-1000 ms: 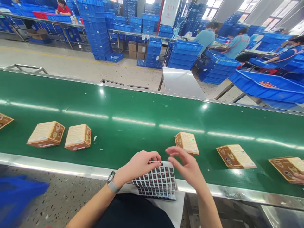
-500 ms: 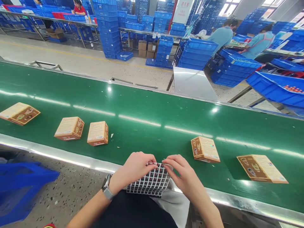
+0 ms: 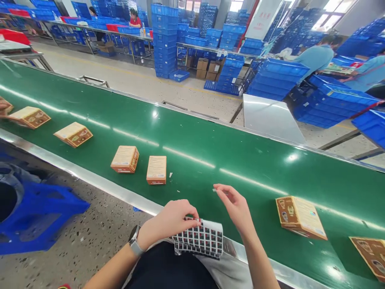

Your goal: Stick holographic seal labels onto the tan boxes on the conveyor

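Note:
My left hand (image 3: 177,216) pinches the top edge of a sticker sheet (image 3: 207,239) printed with rows of small dark labels, held over my lap at the belt's near edge. To the right of the sheet, my right hand (image 3: 233,198) is raised over the green belt (image 3: 198,140), thumb and forefinger pinched on a small pale piece (image 3: 214,190), perhaps a sticker. Brown and cream boxes lie on the belt: one (image 3: 157,170) and another (image 3: 124,159) left of my hands, and one (image 3: 300,216) to the right.
More boxes, such as one (image 3: 73,134), lie farther left, where another person's hand (image 3: 4,106) touches one. A blue stool (image 3: 54,212) stands at lower left. Beyond the belt are a metal table (image 3: 270,116), stacked blue crates (image 3: 164,40) and people working.
My right hand has moved away from the sheet, up and to the right, with the small pale piece. The view has turned left, so the boxes appear farther right.

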